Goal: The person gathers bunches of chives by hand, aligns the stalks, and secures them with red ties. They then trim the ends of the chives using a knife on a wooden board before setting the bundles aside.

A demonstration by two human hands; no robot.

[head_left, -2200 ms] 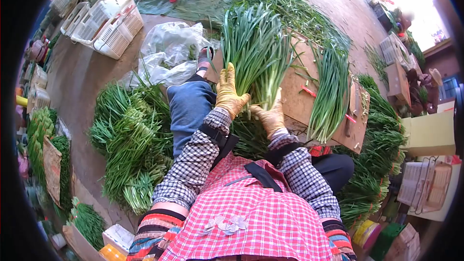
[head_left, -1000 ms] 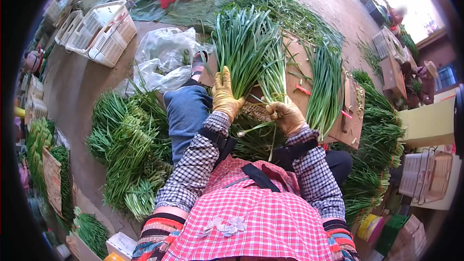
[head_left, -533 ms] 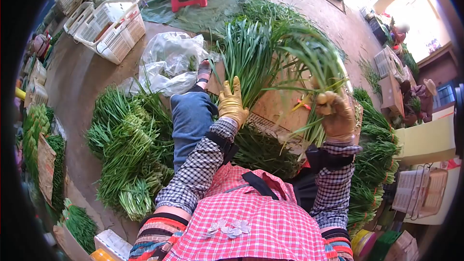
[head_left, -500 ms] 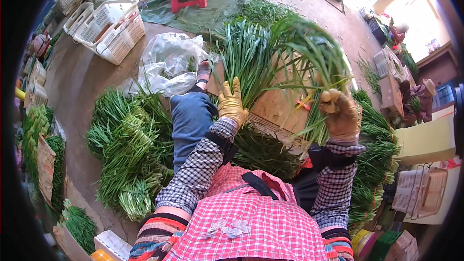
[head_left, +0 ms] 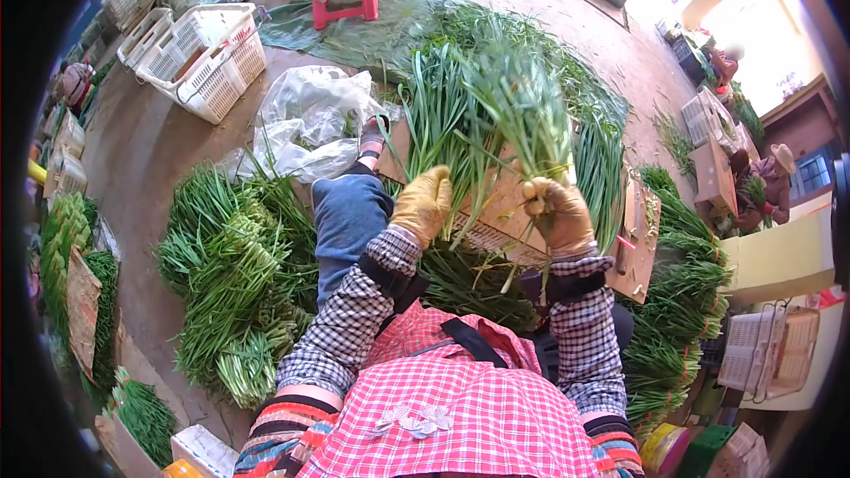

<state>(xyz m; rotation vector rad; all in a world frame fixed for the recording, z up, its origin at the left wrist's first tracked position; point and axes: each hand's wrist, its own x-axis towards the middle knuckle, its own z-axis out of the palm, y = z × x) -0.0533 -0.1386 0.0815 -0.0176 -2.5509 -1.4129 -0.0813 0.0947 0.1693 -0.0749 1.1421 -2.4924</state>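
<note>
My right hand (head_left: 560, 212), in a yellow glove, is closed around the lower stalks of a bunch of garlic chives (head_left: 522, 106). The bunch stands upright, its leaf tips blurred by motion. My left hand (head_left: 423, 204), also gloved, has its fingers curled in beside more chives (head_left: 438, 106) lying on a wooden board (head_left: 500, 212); what it grips, if anything, is hidden. Further chives (head_left: 599, 181) lie on the board's right side, near a knife-like handle (head_left: 623, 252). Loose dark leaves (head_left: 482, 283) fill the space below the board.
A large heap of chives (head_left: 239, 274) lies at my left, and tied bundles (head_left: 677, 327) line my right. Ahead are a clear plastic bag (head_left: 310, 111), a white crate (head_left: 204, 62) and a red stool (head_left: 345, 4). Another person (head_left: 766, 181) sits at far right.
My right hand has moved left with its bunch, which now stands more upright and uncovers chives on the board's right. My left hand has drawn back slightly, its spread fingers now curled.
</note>
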